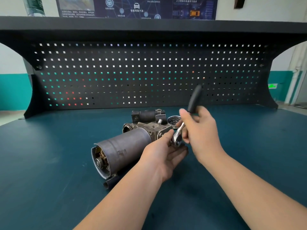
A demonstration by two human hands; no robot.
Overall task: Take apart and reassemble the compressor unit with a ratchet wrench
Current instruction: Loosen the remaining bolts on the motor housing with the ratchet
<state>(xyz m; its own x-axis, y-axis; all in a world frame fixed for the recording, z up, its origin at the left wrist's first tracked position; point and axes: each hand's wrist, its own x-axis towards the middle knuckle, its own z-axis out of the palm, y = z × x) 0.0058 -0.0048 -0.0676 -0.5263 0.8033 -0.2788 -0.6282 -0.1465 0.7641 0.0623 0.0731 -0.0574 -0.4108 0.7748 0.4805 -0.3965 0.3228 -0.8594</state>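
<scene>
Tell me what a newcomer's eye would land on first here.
First, the ratchet wrench at centre, gripped by the right hand, its black handle pointing up. The left hand touches its head beside the compressor unit, which lies on the green bench. Behind stands a black pegboard.

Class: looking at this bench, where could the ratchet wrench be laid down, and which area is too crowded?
Bare mat lies left of the compressor unit, and more right of the right hand toward the pegboard. It is crowded mid-bench, where both hands, the ratchet wrench and loose parts cluster.
</scene>
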